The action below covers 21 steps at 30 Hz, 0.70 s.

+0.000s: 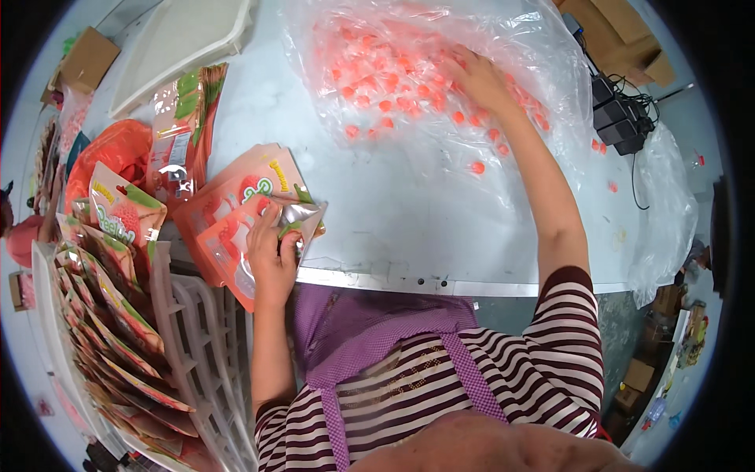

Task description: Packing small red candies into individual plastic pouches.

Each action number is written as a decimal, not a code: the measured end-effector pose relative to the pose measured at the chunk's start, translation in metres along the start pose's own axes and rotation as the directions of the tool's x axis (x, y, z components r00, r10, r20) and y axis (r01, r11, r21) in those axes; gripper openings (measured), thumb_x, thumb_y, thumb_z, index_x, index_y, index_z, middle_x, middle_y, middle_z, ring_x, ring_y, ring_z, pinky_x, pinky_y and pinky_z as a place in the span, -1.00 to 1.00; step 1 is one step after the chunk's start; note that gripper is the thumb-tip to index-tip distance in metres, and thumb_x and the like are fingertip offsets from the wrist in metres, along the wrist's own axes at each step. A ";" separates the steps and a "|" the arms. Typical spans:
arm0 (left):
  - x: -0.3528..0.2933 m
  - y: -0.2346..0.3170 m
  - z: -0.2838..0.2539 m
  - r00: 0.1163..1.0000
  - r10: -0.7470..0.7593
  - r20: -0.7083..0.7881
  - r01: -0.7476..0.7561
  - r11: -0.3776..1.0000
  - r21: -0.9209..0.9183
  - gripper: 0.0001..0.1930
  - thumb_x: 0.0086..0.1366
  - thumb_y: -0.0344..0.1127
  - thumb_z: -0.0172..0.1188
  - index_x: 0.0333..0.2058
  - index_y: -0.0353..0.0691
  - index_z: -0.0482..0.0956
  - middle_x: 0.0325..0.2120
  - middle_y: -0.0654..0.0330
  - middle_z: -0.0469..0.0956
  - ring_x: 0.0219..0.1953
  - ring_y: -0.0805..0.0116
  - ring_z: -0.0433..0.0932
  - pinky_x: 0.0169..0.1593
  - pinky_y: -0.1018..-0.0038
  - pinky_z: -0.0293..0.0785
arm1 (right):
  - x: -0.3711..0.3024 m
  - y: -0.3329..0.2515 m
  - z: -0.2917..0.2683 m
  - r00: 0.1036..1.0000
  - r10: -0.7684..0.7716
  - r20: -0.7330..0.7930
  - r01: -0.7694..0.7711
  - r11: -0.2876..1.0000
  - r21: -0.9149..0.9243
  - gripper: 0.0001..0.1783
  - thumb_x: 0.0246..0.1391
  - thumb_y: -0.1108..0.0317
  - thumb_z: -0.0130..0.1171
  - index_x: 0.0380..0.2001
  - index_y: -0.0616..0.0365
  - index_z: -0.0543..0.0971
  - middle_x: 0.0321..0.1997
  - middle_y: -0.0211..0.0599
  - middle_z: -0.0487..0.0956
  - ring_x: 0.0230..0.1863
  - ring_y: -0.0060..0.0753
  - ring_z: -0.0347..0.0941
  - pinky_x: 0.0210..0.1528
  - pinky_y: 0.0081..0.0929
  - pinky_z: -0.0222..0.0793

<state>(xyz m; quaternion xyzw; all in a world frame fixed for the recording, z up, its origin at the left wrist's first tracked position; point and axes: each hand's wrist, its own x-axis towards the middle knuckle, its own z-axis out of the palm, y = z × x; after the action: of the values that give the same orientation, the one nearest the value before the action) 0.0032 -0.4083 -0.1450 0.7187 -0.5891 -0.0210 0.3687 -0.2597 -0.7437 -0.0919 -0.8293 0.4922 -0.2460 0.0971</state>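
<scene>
Showing green lettering (256, 187), pink pouches (224, 242) lie under the left hand (270, 250).

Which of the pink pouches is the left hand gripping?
The top pouch of those overlapping under the left hand, its silvery lining showing by the thumb; the others lie beneath or further left.
</scene>
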 end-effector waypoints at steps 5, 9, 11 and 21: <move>0.002 0.005 -0.001 1.000 0.009 0.000 -0.009 1.000 0.003 -0.80 0.14 -0.29 0.16 -0.45 -0.34 0.44 -0.05 -0.08 0.45 -0.02 -0.06 0.41 0.06 0.20 0.26 | 0.016 -0.020 0.037 0.978 0.141 0.155 -0.095 0.958 -0.272 -0.24 -0.11 -0.43 -0.15 -0.01 -0.13 0.46 0.16 -0.21 0.33 0.23 0.04 0.10 0.16 0.13 -0.03; 0.001 0.004 -0.003 1.000 -0.005 -0.003 0.005 1.000 0.019 -0.80 0.14 -0.29 0.16 -0.45 -0.33 0.45 -0.05 -0.07 0.45 -0.03 -0.07 0.41 0.06 0.20 0.27 | -0.010 -0.031 0.037 0.964 0.037 0.264 0.005 0.988 -0.154 -0.34 -0.07 -0.31 -0.03 0.01 -0.18 0.45 0.19 -0.33 0.31 0.21 0.03 0.09 0.23 0.11 -0.16; 0.002 0.003 -0.002 1.000 0.001 0.000 -0.001 1.000 0.015 -0.81 0.14 -0.30 0.16 -0.44 -0.33 0.45 -0.05 -0.07 0.45 -0.03 -0.07 0.41 0.04 0.20 0.27 | -0.027 -0.030 0.034 0.952 -0.184 0.245 0.203 0.978 -0.053 -0.45 0.01 -0.24 -0.07 -0.04 -0.20 0.48 0.19 -0.27 0.30 0.24 0.01 0.05 0.24 0.17 -0.26; 0.001 0.003 -0.002 1.000 -0.021 0.002 0.021 0.999 -0.026 -0.82 0.13 -0.34 0.16 -0.41 -0.38 0.46 -0.04 -0.04 0.45 -0.03 -0.06 0.41 0.04 0.21 0.27 | -0.124 -0.045 -0.018 0.843 -0.431 0.323 0.415 0.902 0.121 -0.52 0.00 0.08 0.13 0.04 -0.19 0.43 0.29 -0.31 0.16 0.34 -0.01 -0.13 0.31 0.11 -0.41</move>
<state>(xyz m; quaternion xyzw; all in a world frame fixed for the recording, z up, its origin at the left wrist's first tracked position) 0.0021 -0.4084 -0.1413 0.7199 -0.5816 -0.0332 0.3773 -0.2828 -0.6128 -0.0965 -0.9447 0.2671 -0.1249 0.1435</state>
